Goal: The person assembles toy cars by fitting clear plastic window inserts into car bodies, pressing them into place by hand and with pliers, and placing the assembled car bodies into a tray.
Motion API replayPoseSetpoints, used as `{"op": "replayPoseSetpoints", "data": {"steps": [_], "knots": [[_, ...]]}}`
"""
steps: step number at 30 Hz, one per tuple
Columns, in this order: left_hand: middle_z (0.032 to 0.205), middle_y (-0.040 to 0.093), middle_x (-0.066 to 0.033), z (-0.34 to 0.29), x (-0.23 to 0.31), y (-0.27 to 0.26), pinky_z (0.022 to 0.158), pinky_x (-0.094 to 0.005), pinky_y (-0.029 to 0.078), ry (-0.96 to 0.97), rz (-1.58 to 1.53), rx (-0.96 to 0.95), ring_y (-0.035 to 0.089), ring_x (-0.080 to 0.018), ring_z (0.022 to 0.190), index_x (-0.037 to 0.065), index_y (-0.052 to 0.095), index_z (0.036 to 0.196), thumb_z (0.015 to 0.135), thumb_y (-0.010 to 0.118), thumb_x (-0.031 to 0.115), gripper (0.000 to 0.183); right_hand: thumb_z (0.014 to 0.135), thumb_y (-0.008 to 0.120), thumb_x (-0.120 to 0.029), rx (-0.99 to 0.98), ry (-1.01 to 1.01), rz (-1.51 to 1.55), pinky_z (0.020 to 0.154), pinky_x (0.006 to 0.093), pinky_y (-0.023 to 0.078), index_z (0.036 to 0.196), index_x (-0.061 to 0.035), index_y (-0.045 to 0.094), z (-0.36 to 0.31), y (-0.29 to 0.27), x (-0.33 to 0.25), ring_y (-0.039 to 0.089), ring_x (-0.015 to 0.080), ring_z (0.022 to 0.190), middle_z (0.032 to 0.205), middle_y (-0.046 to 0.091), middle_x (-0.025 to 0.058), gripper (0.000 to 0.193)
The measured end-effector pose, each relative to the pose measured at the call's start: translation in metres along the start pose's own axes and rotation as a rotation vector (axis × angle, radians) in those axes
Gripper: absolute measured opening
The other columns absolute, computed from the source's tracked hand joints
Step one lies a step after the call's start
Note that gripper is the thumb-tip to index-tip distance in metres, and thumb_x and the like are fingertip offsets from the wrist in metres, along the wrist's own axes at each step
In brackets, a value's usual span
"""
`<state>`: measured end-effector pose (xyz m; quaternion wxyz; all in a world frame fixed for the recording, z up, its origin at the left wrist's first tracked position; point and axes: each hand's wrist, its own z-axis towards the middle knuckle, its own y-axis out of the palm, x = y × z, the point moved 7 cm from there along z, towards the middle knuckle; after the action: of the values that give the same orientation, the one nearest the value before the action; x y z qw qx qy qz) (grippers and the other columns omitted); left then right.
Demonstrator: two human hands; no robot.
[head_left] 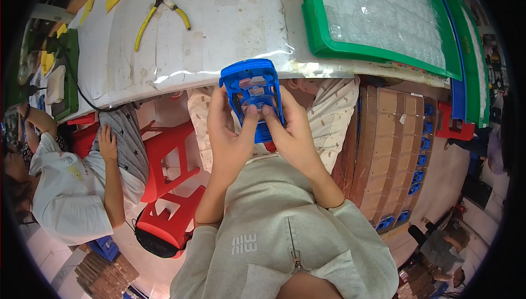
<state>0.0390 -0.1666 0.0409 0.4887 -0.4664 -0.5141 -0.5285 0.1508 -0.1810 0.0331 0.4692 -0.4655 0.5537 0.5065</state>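
Observation:
Both of my hands hold a blue plastic toy car body (pixel 249 70) just off the table's front edge, above my lap. The hollow inside of the shell is turned toward me, with what looks like a clear piece in it. My left hand (pixel 226 134) grips the left side, fingers behind, and its thumb presses into the middle of the shell. On the other side my right hand (pixel 294 134) does the same, its thumb tip close beside the left one. The far fingertips are hidden behind the body.
Yellow-handled cutting pliers (pixel 144 28) lie on the white table (pixel 219 36). A green tray (pixel 361 53) of clear plastic parts (pixel 383 17) stands at the right. Below it is a divided cardboard box (pixel 386 151) with several blue car bodies. Red stools (pixel 170 156) and a seated person (pixel 71 189) are left.

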Motion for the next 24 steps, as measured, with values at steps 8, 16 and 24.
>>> {"op": "replayPoseSetpoints", "data": {"steps": [8,16,24], "knots": [[0.103,0.057,-0.0062,-0.012,-0.013,0.013,0.081,-0.0231,0.044,-0.148,-0.17,-0.075,0.054,-0.0102,0.093,0.0,0.048,0.114,0.087,0.056,0.003,0.029,0.087,0.046,0.001,-0.011,0.049,-0.021,0.081,0.0243,0.043,0.113,0.002,0.049,0.0,-0.004,0.005,0.053,0.0096,0.091,0.098,0.061,0.0066,0.026],[0.093,0.06,-0.0033,-0.01,-0.023,0.007,0.074,-0.0211,0.044,-0.101,-0.128,0.032,0.054,-0.0069,0.084,0.001,0.053,0.105,0.087,0.06,0.01,0.022,0.084,0.047,0.001,0.032,-0.025,-0.1,0.056,0.0235,0.04,0.101,0.0014,0.049,-0.002,-0.003,0.006,0.049,0.0096,0.062,0.071,0.055,0.0111,0.018],[0.107,0.055,-0.0085,-0.017,-0.018,0.011,0.084,-0.0246,0.041,-0.152,-0.125,-0.103,0.053,-0.013,0.095,-0.002,0.044,0.119,0.085,0.052,0.0,0.035,0.084,0.047,0.0,0.069,0.001,-0.005,0.06,0.0243,0.043,0.102,0.0014,0.049,-0.003,-0.005,0.006,0.052,0.0096,0.066,0.074,0.057,0.0092,0.019]]}}
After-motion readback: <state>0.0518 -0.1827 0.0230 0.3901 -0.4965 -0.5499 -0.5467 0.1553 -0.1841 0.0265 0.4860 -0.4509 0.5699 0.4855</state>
